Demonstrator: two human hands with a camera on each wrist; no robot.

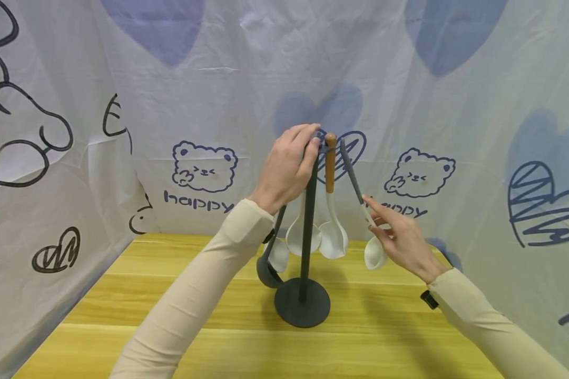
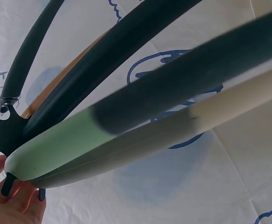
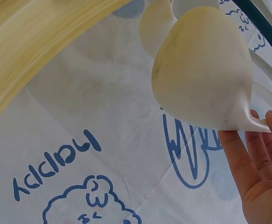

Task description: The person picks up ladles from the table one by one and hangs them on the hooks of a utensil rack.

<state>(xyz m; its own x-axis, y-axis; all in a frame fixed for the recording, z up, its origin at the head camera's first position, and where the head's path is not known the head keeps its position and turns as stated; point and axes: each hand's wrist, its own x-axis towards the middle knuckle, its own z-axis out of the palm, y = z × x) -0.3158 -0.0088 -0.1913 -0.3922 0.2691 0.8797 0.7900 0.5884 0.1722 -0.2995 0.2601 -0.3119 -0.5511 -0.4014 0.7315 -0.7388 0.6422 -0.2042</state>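
A dark utensil rack (image 1: pixel 308 226) stands on the table on its round base (image 1: pixel 302 310). My left hand (image 1: pixel 290 160) holds the top of the rack, fingers over the hub with its hooks (image 2: pixel 10 130). My right hand (image 1: pixel 400 234) pinches a ladle low on its stem, below the dark grey handle (image 1: pixel 352 171). The handle's upper end is beside the hooks, and the shaft tilts out to the right. Its white bowl (image 3: pixel 203 70) hangs beside my fingers. Also on the rack hang a wooden-handled white ladle (image 1: pixel 333 239), a black ladle (image 1: pixel 267 271) and other white ones.
The yellow wood-grain table (image 1: pixel 208 326) extends around the rack base. Behind it hangs a pale printed cloth (image 1: pixel 246 105) with bears and hearts, and it continues along both sides. Each wrist carries a small black strap piece (image 1: pixel 429 299).
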